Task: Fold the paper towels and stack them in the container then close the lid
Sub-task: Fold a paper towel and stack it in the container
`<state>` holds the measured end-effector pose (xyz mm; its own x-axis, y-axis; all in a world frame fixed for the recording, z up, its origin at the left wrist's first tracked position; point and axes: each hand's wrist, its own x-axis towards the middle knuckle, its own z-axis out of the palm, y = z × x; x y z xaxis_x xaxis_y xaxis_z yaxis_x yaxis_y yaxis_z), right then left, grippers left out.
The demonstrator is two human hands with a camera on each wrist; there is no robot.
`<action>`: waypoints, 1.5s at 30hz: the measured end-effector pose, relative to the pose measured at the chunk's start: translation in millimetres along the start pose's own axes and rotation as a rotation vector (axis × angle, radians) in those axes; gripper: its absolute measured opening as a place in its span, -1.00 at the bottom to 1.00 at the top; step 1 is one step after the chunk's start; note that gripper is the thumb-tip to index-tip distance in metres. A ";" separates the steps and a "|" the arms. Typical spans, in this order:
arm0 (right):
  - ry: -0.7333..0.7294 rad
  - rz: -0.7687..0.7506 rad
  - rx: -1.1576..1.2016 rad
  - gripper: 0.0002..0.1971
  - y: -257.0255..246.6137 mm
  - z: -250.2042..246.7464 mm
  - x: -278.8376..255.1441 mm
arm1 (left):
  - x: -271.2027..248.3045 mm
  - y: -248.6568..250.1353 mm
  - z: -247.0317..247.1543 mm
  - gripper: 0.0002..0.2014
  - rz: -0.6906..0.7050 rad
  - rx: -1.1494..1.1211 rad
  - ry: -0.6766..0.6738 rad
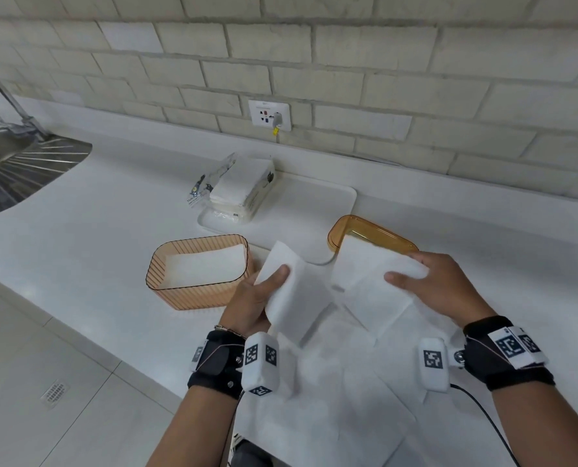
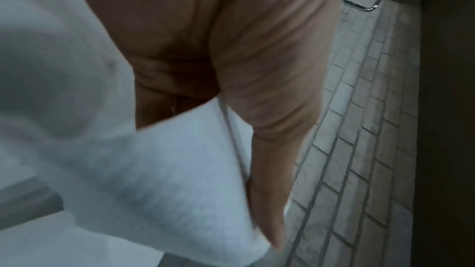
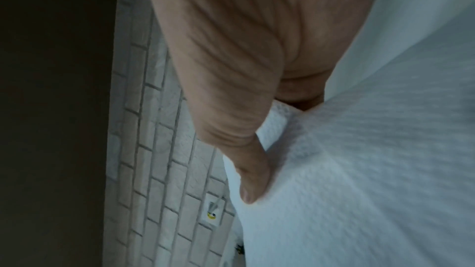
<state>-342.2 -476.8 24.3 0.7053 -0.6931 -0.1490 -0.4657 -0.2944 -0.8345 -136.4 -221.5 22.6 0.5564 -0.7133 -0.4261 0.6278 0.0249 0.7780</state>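
Head view shows both hands raised above the counter (image 1: pixel 78 230), each pinching one side of a paper towel (image 1: pixel 358 281) that sags between them: left hand (image 1: pixel 257 298) with thumb on top of its flap, right hand (image 1: pixel 439 284) likewise. Just left sits the open container (image 1: pixel 196 291) holding folded towels; its lid (image 1: pixel 341 230) lies behind the towel.

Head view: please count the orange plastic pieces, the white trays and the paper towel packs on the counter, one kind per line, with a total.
Orange plastic pieces: 2, the container and the lid
White trays: 1
Paper towel packs: 1
Total: 4
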 end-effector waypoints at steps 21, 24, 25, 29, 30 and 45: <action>-0.010 -0.037 0.622 -0.72 -55.5 34.7 -18.8 | 11.9 -33.8 67.1 -0.43 0.077 0.057 0.014; -0.005 -0.006 0.658 -0.77 -55.5 41.8 -22.5 | 14.9 -35.7 62.5 -0.45 0.087 0.056 0.045; 0.008 0.009 0.667 -0.78 -54.7 42.9 -22.6 | 16.1 -35.6 60.0 -0.46 0.095 0.070 0.062; 0.081 0.079 0.709 -0.84 -49.2 41.1 -20.8 | 15.4 -30.7 48.1 -0.50 0.077 0.049 0.050; 0.099 0.089 0.708 -0.86 -48.0 39.9 -21.0 | 14.0 -28.4 45.8 -0.51 0.068 0.001 0.021; -0.257 -0.026 0.497 -0.84 -65.5 64.5 -44.6 | 16.4 -30.3 56.5 -0.16 -0.064 -0.278 -0.264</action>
<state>-308.7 -384.2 51.5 0.8498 -0.4887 -0.1975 -0.1822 0.0793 -0.9801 -177.0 -273.5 18.1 0.3743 -0.8746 -0.3080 0.8008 0.1374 0.5830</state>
